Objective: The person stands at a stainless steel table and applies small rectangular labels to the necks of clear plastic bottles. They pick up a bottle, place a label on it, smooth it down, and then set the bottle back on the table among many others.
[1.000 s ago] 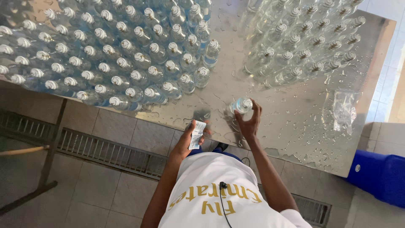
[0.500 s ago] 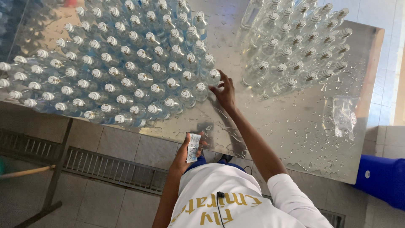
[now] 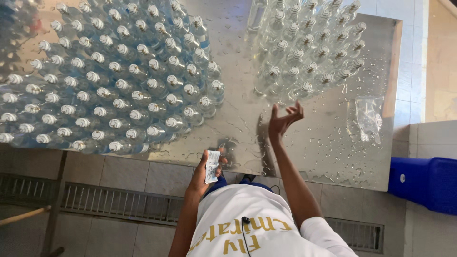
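My left hand (image 3: 205,172) pinches a small stack of white paper labels (image 3: 212,166) at the wet steel table's (image 3: 328,157) near edge. My right hand (image 3: 282,121) hangs spread and empty just short of the clear unlabelled plastic bottles (image 3: 304,57). By my judgement the blue-tinted capped bottles (image 3: 114,81) are finished; the clear cluster remains.

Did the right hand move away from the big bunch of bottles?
Yes. The right hand left the blue-tinted bottles and now reaches toward the clear bottles, empty.
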